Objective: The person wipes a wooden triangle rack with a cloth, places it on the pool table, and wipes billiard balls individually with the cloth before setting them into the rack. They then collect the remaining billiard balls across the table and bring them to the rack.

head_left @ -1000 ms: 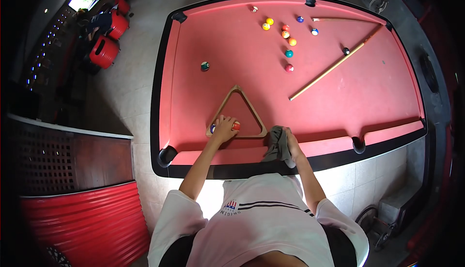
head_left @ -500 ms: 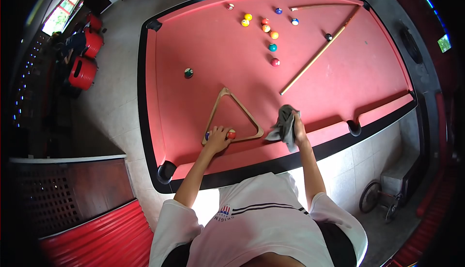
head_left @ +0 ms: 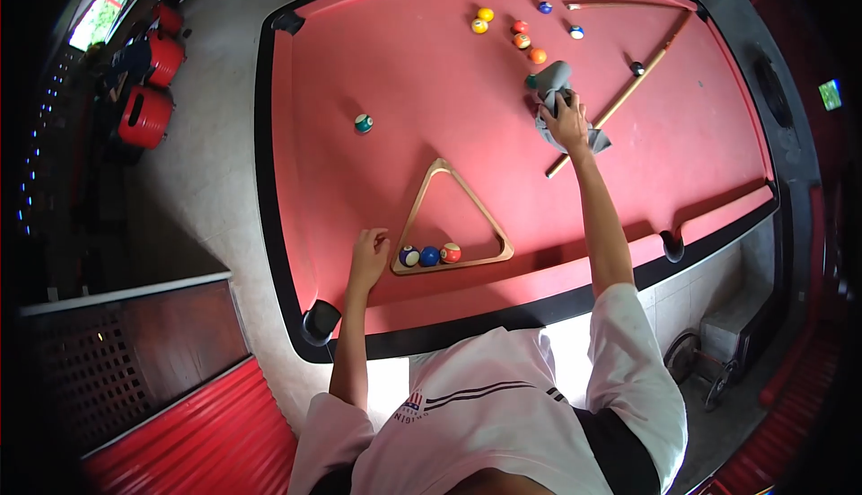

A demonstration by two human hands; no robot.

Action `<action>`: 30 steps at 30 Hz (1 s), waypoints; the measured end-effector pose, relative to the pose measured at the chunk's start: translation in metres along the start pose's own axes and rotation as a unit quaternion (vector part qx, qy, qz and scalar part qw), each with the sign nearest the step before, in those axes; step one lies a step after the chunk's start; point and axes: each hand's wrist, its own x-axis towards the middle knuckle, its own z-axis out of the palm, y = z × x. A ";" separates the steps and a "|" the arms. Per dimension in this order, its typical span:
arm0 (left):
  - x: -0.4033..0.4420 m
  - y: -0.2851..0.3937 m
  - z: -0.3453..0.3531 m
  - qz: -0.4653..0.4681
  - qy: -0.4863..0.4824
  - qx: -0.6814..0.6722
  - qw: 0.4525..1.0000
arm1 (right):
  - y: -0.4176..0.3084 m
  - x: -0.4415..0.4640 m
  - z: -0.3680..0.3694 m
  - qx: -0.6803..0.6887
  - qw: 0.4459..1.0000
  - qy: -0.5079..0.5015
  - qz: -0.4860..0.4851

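Note:
My right hand point(head_left: 569, 127) is closed on a grey cloth point(head_left: 553, 76), out over the middle of the pool table. Just beside the cloth a green ball point(head_left: 532, 82) shows only in part. My left hand point(head_left: 367, 260) is empty with its fingers apart, left of the wooden triangle rack point(head_left: 416, 206). Along the rack's near side, inside it, sit a purple-striped ball point(head_left: 409, 256), a blue ball point(head_left: 430, 256) and a red-striped ball point(head_left: 451, 252).
A pool cue point(head_left: 628, 86) lies right of the cloth, its near end beyond my right wrist. Several balls, including an orange ball point(head_left: 538, 56) and a black ball point(head_left: 637, 69), lie farther off. A green-striped ball point(head_left: 363, 123) rests at left. Black pockets point(head_left: 321, 322) mark the table's edge.
My right hand has carried the cloth forward over the balls; a red ball seen there before is now hidden. My left hand has come off the rack's balls and moved left, uncovering the blue one.

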 end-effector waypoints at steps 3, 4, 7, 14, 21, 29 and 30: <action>-0.019 -0.013 -0.010 -0.037 0.003 -0.015 0.999 | 0.043 0.019 0.087 -0.045 0.994 -0.094 -0.015; -0.023 -0.011 -0.012 -0.050 0.000 -0.023 0.998 | 0.047 0.020 0.107 -0.060 0.992 -0.105 -0.025; -0.031 -0.015 -0.013 -0.078 0.001 -0.029 0.997 | 0.005 0.021 0.083 -0.096 0.980 -0.167 0.040; -0.024 -0.004 -0.003 -0.043 0.017 -0.040 0.998 | 0.003 -0.027 0.090 -0.050 0.986 -0.159 -0.018; -0.012 0.052 -0.019 -0.002 0.034 -0.099 0.995 | -0.027 -0.133 0.016 0.547 0.824 -0.110 0.104; -0.045 0.069 0.025 -0.007 -0.089 -0.347 0.934 | -0.096 -0.274 -0.026 0.640 0.701 -0.191 0.250; -0.052 0.075 0.031 -0.006 -0.124 -0.368 0.921 | -0.103 -0.290 -0.020 0.649 0.673 -0.212 0.287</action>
